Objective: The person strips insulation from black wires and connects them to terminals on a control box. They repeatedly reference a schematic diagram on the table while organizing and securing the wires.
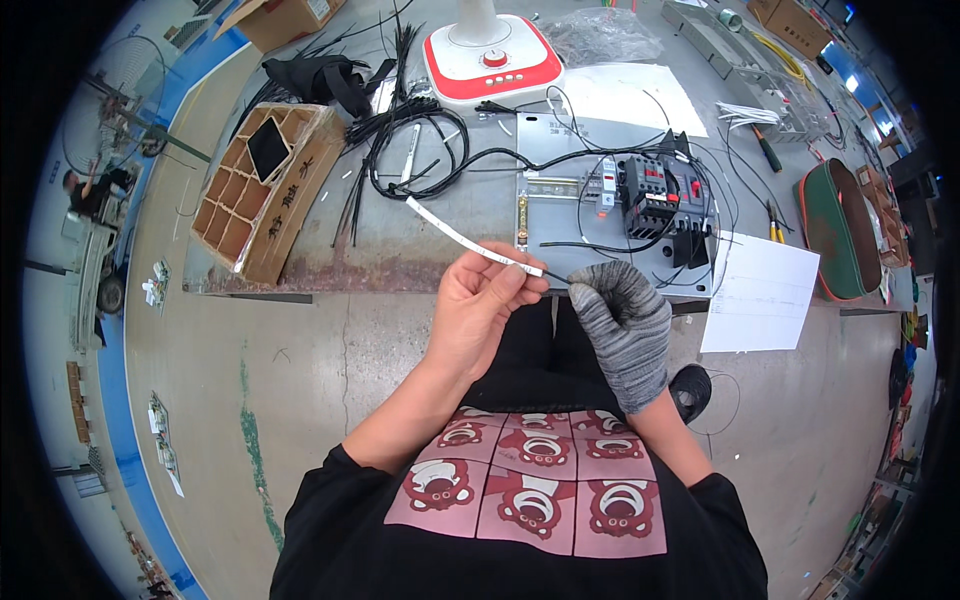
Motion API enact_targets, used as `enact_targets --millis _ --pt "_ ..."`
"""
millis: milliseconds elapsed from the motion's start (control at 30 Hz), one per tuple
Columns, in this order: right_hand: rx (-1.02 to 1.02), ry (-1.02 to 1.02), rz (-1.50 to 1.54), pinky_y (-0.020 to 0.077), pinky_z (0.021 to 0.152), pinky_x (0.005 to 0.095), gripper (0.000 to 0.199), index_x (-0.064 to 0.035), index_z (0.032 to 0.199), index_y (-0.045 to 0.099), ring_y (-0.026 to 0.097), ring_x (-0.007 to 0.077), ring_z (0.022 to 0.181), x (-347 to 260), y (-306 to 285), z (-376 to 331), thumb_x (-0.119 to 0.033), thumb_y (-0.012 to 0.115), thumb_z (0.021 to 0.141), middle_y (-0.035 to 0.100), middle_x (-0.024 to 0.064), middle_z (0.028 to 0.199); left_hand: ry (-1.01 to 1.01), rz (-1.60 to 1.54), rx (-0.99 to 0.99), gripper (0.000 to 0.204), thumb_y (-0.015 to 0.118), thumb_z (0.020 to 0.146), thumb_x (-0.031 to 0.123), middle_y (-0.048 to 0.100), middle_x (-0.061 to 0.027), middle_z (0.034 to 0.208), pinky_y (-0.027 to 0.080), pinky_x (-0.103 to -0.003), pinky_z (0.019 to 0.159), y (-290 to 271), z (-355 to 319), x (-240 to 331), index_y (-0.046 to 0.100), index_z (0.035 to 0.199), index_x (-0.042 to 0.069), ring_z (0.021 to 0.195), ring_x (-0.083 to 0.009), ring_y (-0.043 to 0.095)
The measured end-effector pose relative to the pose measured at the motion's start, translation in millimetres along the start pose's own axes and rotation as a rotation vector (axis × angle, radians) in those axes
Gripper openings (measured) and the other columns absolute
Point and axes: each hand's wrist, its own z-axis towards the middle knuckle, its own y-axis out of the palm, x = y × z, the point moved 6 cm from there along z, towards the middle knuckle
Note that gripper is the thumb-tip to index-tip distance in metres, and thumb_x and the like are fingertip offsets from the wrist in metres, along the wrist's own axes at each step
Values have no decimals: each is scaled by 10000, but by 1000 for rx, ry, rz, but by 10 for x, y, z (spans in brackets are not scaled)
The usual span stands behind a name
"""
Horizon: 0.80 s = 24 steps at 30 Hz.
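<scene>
Hands: left [480, 300] pinches white tube [455, 233], gloved right [622, 315] probably wire [556, 276]; panel [610, 215] behind

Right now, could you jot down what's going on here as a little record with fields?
Left hand: bare, pinching a white sleeve strip
Right hand: in a grey knit glove, holding the thin black wire at the strip's end
Bench: grey, worn
On the bench: metal panel with electrical parts, black cable bundle, cardboard divider box, fan base

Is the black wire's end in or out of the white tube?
In: the black wire enters the white tube by the left hand.
</scene>
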Motion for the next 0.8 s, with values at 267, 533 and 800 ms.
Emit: enact_targets --millis 267,533,800 --pt "2 -96 -87 475 566 231 79 -30 867 664 597 80 615 -74 -20 -68 -60 704 806 663 44 732 43 77 19 105 577 912 37 664 -141 970 547 -269 750 33 -79 60 580 1006 -9 842 -176 668" --pt "-13 -126 -190 437 510 228 80 -41 860 667 516 76 518 -174 -35 -58 -62 707 794 638 30 689 23 111 5 101 583 906 32 667 -142 959 547 -272 743 52 -65 80 580 997 -11 826 -177 670" --pt "-43 -180 -273 493 577 282 99 -36 890 658 607 194 590 -235 -28 -50 -70 693 804 652 86 739 -10 182 -18 122 614 896 61 668 -125 954 539 -260 737 57 -46 -2 586 996 -2 821 -152 661"
